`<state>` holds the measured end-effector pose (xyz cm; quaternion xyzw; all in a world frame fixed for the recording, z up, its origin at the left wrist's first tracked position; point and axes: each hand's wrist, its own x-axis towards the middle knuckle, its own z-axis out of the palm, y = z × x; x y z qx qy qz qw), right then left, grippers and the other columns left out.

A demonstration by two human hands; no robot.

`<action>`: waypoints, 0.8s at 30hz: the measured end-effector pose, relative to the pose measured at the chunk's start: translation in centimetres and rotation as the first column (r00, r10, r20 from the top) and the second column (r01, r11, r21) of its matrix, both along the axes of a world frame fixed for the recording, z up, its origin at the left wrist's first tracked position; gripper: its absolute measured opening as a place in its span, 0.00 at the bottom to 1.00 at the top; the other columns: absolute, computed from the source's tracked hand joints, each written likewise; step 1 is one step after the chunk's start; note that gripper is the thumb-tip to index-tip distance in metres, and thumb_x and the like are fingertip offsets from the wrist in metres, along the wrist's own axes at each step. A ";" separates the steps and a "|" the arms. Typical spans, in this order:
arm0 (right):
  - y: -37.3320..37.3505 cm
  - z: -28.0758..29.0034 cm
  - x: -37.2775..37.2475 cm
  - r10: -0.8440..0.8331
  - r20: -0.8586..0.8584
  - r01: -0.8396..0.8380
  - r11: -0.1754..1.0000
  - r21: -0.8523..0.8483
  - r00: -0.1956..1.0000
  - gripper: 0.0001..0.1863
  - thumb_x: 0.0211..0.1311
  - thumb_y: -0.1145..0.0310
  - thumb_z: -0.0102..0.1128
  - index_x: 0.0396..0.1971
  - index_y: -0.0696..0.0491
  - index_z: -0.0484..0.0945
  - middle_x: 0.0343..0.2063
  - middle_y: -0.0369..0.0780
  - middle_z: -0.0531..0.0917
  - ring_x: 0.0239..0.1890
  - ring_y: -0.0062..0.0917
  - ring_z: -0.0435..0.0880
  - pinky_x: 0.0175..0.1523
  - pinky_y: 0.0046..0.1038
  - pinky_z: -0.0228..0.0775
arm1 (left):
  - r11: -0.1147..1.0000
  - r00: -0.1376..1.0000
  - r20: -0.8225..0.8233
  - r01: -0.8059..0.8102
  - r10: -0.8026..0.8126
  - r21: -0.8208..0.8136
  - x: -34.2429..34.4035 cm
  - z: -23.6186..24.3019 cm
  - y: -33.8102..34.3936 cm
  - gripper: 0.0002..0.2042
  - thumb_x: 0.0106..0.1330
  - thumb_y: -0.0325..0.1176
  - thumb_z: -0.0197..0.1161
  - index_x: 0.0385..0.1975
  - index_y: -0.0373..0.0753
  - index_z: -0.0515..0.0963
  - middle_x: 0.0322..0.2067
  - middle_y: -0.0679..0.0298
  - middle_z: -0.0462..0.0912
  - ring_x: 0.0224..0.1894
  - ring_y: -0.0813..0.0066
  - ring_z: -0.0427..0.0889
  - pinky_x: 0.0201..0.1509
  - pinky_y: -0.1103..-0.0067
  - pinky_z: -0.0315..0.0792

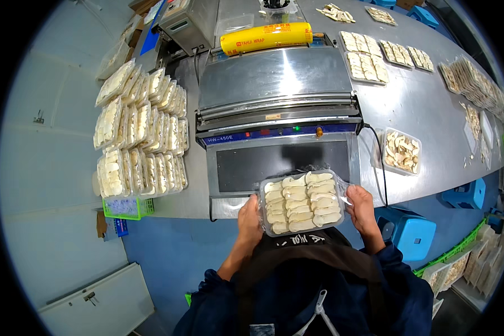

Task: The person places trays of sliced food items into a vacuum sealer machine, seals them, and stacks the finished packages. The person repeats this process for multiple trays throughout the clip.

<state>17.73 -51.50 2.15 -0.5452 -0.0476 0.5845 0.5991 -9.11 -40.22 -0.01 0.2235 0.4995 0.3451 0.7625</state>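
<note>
A clear plastic tray of sliced mushrooms [302, 204], laid in three columns, is held close to my body in front of the wrapping machine. Clear cling film [344, 193] covers it and bunches out past its right side. My left hand [250, 219] is closed on the tray's left edge. On the other side, my right hand [362, 208] pinches the loose film beside the tray's right wall. Beyond the tray lies the machine's dark plate [280, 165], and the film wrapping machine [274, 78] carries a yellow roll of wrap [266, 39] at its back.
Wrapped mushroom trays [140, 131] stand stacked at the left, above a green basket [130, 208]. An open tub of mushroom pieces [402, 151] sits right of the machine, near a black cable [379, 162]. More filled trays [367, 56] lie farther back. Blue stools [409, 232] stand below the table edge.
</note>
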 end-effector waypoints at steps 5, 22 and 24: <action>2.2 2.0 -4.2 0.191 -0.448 -0.126 0.977 0.172 0.873 0.18 0.63 0.64 0.50 0.50 0.57 0.68 0.39 0.37 0.79 0.39 0.24 0.78 0.43 0.28 0.73 | 0.926 0.779 0.619 0.301 -0.101 -0.227 1.2 2.3 -2.0 0.20 0.67 0.36 0.47 0.56 0.35 0.63 0.52 0.56 0.71 0.52 0.66 0.73 0.54 0.71 0.71; 5.2 8.8 0.1 0.366 0.354 -0.452 0.869 0.200 0.860 0.18 0.63 0.68 0.50 0.49 0.61 0.70 0.42 0.43 0.78 0.45 0.24 0.76 0.51 0.24 0.67 | 0.697 0.740 -0.509 0.638 -0.440 0.327 0.2 5.2 4.8 0.23 0.68 0.46 0.44 0.56 0.35 0.62 0.53 0.60 0.68 0.55 0.74 0.66 0.57 0.75 0.62; 5.1 8.5 -0.9 0.349 0.294 -0.419 0.880 0.224 0.890 0.21 0.63 0.63 0.50 0.49 0.63 0.68 0.43 0.46 0.77 0.45 0.25 0.76 0.50 0.26 0.69 | 0.843 0.994 -0.088 0.101 -0.064 0.528 1.2 8.9 4.5 0.28 0.69 0.52 0.35 0.53 0.32 0.64 0.48 0.58 0.72 0.52 0.72 0.69 0.55 0.74 0.64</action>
